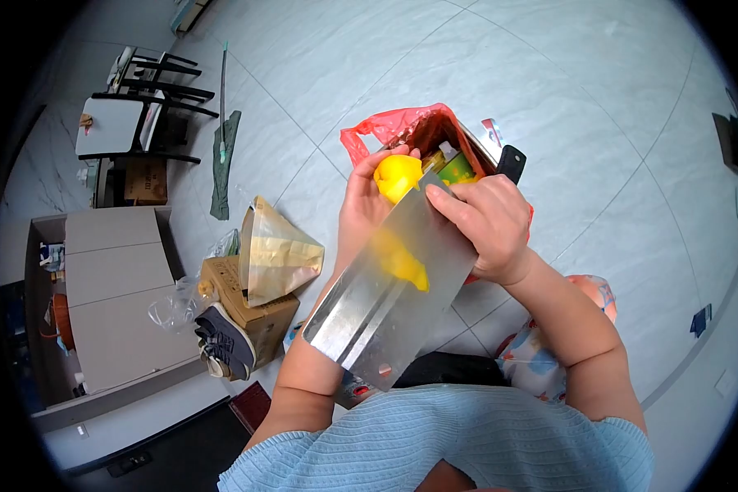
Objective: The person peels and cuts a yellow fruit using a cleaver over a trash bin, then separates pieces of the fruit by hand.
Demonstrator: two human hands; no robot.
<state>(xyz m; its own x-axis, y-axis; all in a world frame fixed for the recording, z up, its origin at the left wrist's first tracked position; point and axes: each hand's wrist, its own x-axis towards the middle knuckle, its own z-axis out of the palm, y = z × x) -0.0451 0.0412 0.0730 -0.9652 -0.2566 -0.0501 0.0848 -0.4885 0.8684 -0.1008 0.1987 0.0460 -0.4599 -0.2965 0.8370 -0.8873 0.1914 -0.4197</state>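
My left hand [359, 201] is closed around a bright yellow fruit [398, 176] whose exact kind I cannot make out. My right hand [494, 225] grips a wide cleaver [418, 287] by the blade's handle end, thumb near the blade's corner beside the fruit. The cleaver's black handle [511, 162] sticks out beyond the fingers. Its broad steel blade points back toward my body, over my left forearm, and mirrors the yellow fruit. Just beyond both hands is a container lined with a red plastic bag [389, 125], with green and yellow scraps [457, 170] inside.
To the left stand a cardboard box [275, 328], a paper bag [275, 254] and dark shoes [225, 340]. Farther off are a grey cabinet [115, 295], a chair [111, 127] and a green-covered pole [224, 164]. Patterned fabric [533, 357] shows below my right arm.
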